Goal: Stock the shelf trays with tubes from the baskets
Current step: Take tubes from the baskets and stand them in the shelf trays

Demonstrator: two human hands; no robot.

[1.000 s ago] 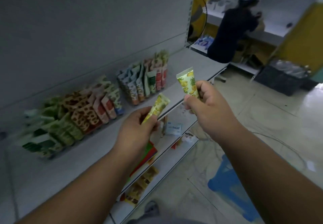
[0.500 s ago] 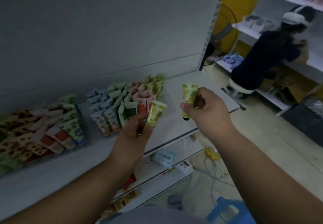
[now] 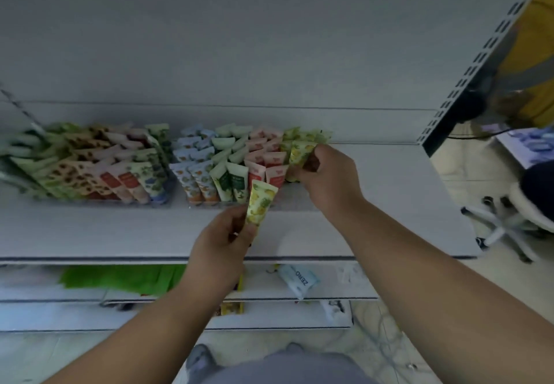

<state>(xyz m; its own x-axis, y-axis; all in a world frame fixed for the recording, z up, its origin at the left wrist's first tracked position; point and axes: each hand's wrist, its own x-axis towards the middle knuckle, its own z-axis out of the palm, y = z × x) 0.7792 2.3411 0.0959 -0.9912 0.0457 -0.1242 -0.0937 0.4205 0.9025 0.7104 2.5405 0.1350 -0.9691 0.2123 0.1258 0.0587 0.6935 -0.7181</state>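
My left hand (image 3: 220, 242) pinches a yellow pineapple-print tube (image 3: 260, 201) upright over the front of the white shelf (image 3: 120, 230). My right hand (image 3: 328, 178) holds a second yellow tube (image 3: 299, 152) at the right end of the right tray (image 3: 207, 203), among the yellow tubes standing there. That clear tray holds rows of blue, green, pink and yellow tubes. A left tray (image 3: 163, 194) beside it holds several patterned tubes. No basket is in view.
A slotted shelf upright (image 3: 479, 63) bounds the shelf on the right. Lower shelves carry green packaging (image 3: 120, 278) and a white packet (image 3: 296, 280). A person on a wheeled stool (image 3: 509, 221) sits at the far right. My shoes (image 3: 199, 359) show at the bottom.
The view has swung to face the shelf squarely. My right hand has carried its yellow tube forward into the right end of the right tray. My left hand has kept its tube near the shelf front.
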